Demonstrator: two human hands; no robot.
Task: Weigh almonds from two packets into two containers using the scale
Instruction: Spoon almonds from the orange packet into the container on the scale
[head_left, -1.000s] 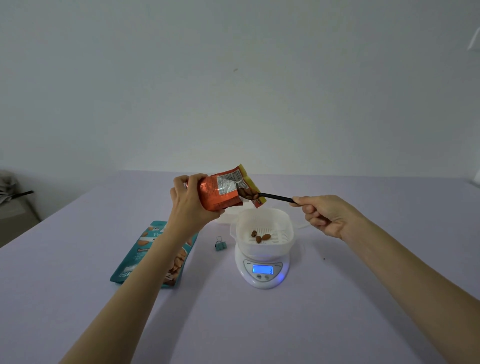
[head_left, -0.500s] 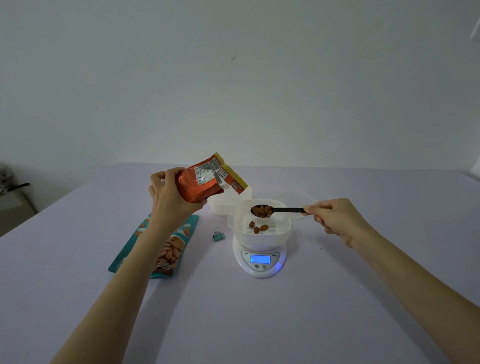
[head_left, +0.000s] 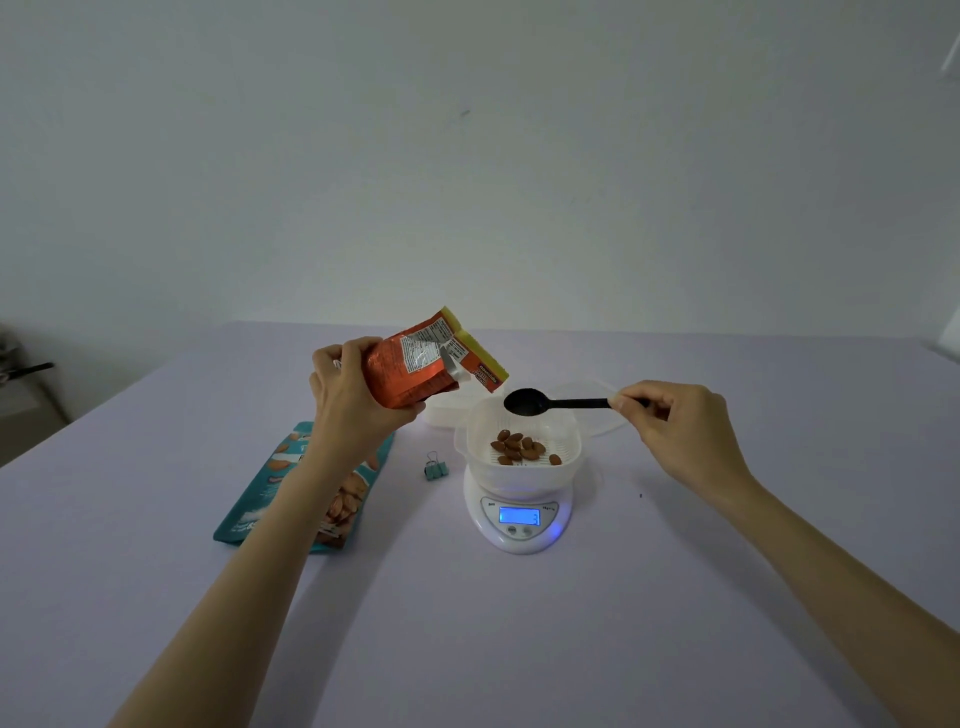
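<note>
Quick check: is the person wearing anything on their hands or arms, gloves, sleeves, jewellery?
Nothing shows. The left hand and right hand are ungloved, with no ring, watch or band visible. Both forearms are bare to the frame's edge; no sleeve in view.

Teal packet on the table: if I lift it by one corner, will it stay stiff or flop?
Probably it flops: the teal packet lies flat, and the orange packet creases in the left hand. Its contents would likely slide to the low end, so it may sag there.
</note>
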